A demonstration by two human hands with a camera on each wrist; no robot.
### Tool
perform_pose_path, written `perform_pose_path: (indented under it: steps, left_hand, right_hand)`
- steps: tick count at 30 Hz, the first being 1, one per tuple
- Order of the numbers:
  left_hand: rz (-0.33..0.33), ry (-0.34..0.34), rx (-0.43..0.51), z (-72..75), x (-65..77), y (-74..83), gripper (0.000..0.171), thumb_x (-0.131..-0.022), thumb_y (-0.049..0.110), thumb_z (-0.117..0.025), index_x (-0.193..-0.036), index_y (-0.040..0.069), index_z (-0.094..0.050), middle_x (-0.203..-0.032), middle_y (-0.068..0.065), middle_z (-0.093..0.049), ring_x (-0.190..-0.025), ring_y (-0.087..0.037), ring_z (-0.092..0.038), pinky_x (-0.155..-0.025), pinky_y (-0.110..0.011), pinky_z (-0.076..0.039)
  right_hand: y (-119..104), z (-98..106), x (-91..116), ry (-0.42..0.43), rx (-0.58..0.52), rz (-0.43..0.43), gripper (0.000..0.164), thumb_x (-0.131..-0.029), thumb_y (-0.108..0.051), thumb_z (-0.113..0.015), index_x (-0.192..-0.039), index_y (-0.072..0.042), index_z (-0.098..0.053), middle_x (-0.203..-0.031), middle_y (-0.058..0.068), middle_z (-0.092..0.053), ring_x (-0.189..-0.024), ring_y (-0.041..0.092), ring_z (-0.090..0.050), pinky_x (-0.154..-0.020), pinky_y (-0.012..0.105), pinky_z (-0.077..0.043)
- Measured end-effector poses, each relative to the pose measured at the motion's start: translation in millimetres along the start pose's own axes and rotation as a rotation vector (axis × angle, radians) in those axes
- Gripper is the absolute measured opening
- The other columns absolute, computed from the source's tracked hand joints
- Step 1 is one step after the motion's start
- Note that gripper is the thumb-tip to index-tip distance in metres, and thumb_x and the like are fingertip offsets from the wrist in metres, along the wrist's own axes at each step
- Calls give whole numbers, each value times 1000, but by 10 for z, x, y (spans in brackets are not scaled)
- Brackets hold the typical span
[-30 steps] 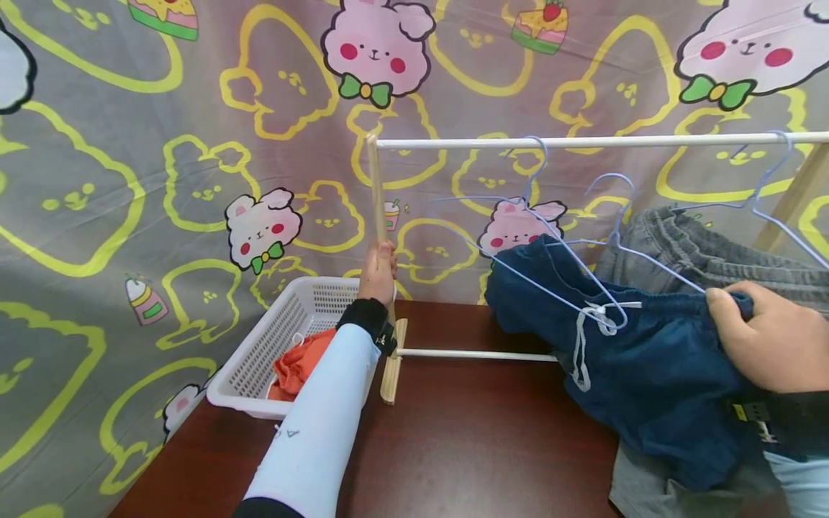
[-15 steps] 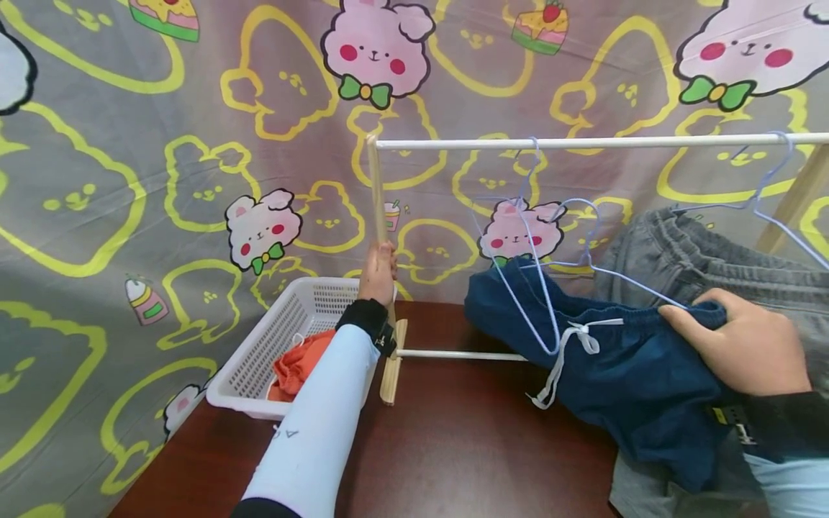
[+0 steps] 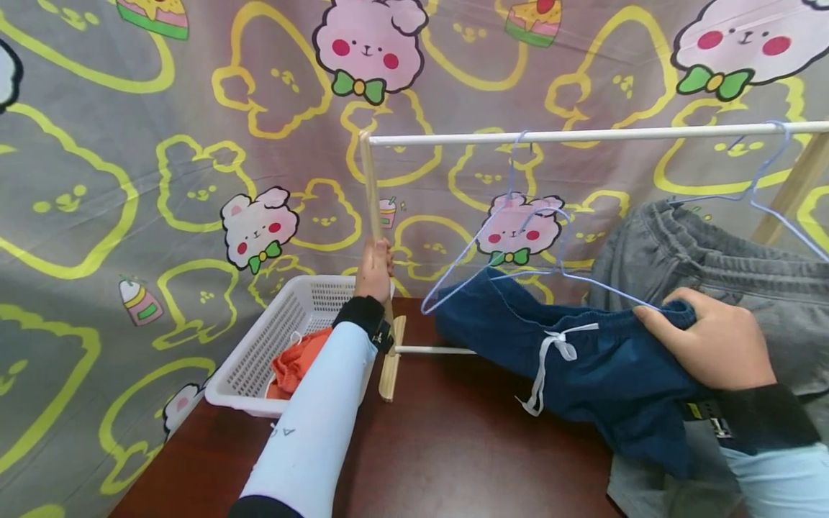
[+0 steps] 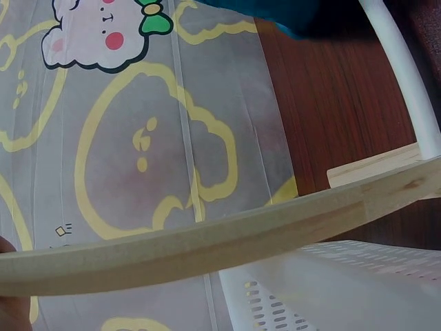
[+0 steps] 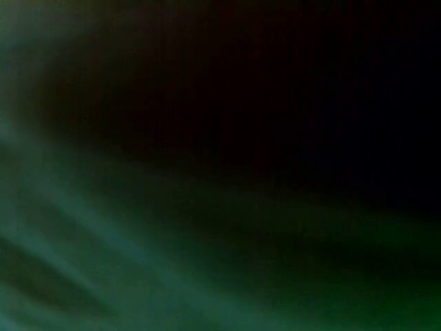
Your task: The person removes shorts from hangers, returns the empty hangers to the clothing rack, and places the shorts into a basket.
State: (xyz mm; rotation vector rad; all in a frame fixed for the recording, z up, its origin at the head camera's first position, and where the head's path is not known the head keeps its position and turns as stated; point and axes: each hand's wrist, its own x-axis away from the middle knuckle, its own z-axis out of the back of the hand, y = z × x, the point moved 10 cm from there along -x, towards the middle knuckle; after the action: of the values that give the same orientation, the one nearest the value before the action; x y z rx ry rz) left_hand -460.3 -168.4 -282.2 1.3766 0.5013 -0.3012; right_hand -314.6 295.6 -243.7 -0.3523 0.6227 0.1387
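Note:
My left hand [image 3: 374, 270] grips the upright wooden post [image 4: 207, 258] of a small clothes rack. With my right hand [image 3: 722, 338] I pinch the waistband of dark blue shorts [image 3: 583, 367] together with the end of a lilac hanger [image 3: 599, 284] set inside it. A white drawstring [image 3: 544, 360] dangles from the front of the shorts. The hook of this hanger is below the white rail [image 3: 596, 135]. Just to its left, a bare lilac hanger [image 3: 463, 252] hangs from the rail, its lower corner overlapping the shorts. Dark, blurred greenish cloth [image 5: 138, 255] fills the right wrist view.
Grey shorts [image 3: 732, 266] hang from another lilac hanger [image 3: 754, 198] at the right. A white plastic basket [image 3: 242, 367] holding an orange garment [image 3: 301, 363] stands beyond my left forearm. A patterned curtain [image 3: 194, 288] backs the dark red table [image 3: 453, 446].
My right hand has carried the blue shorts and their hanger leftward. The bare hanger has turned and shifted left along the rail. My left hand keeps its grip on the post.

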Motion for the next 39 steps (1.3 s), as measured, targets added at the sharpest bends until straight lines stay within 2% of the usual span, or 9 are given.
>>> perform_pose_path:
  steps: [7, 11, 18, 23, 26, 30, 32, 36, 39]
  left_hand:
    - [2, 7, 3, 6, -11, -28, 38, -111, 40, -25, -115, 6, -43, -84, -4, -39, -73, -17, -42, -70, -28, -38]
    - [-9, -11, 8, -13, -20, -27, 39, -111, 39, -24, -115, 5, -42, -84, -4, -39, -74, -18, -43, -72, -30, -38]
    - [0, -20, 28, 20, 14, -61, 40, -111, 38, -23, -117, 2, -41, -85, -5, -37, -78, -28, -43, -77, -43, -41]
    - [-3, -10, 3, 68, 48, -39, 39, -112, 36, -23, -117, 3, -43, -85, -4, -39, -76, -23, -46, -76, -35, -41]
    - [11, -4, -37, 90, 73, -7, 38, -112, 34, -23, -119, 3, -44, -87, -5, -44, -81, -27, -52, -78, -32, -41]
    - [15, -24, -106, 94, 75, 60, 42, -113, 32, -22, -125, -1, -45, -96, -14, -52, -95, -37, -57, -88, -39, -45]
    - [14, -44, -163, 102, 61, 91, 45, -113, 34, -23, -129, -2, -45, -105, -19, -55, -103, -38, -57, -94, -44, -44]
    - [12, -85, -278, 155, 58, 170, 50, -112, 38, -25, -139, 0, -41, -123, -25, -54, -114, -38, -53, -100, -50, -41]
    - [-27, -72, -335, 250, 107, 288, 49, -113, 34, -28, -146, -2, -37, -134, -26, -48, -120, -37, -50, -104, -50, -39]
  right_hand:
    - [-155, -39, -26, 10, -70, 57, 36, -89, -42, -74, -86, -7, -68, -73, 12, -68, -65, 37, -62, -58, 47, -44]
    - [-233, -75, -44, 12, -71, 78, 37, -89, -43, -74, -84, -7, -67, -70, 9, -67, -62, 32, -61, -56, 43, -43]
    - [-448, -213, -48, -12, -100, 141, 34, -90, -41, -74, -81, -9, -65, -63, -1, -60, -55, 18, -53, -51, 35, -41]
    - [-565, -299, -44, -37, -115, 148, 34, -91, -43, -74, -81, -12, -65, -63, -4, -58, -57, 16, -52, -53, 35, -42]
    - [-604, -338, -50, -49, -127, 149, 33, -91, -43, -73, -81, -13, -65, -64, -4, -58, -58, 16, -52, -55, 35, -42]
    - [-628, -356, -57, -55, -146, 147, 32, -91, -43, -73, -80, -14, -65, -64, -4, -58, -58, 16, -52, -54, 34, -41]
    - [-632, -345, -60, -48, -148, 146, 32, -91, -43, -73, -80, -14, -65, -63, -4, -57, -57, 16, -51, -53, 34, -40]
    - [-630, -318, -55, -38, -142, 144, 33, -91, -42, -74, -81, -13, -64, -63, -3, -58, -57, 16, -51, -53, 34, -40]
    - [-629, -309, -46, -42, -137, 148, 32, -91, -42, -74, -81, -13, -65, -65, -3, -60, -58, 15, -52, -54, 34, -41]
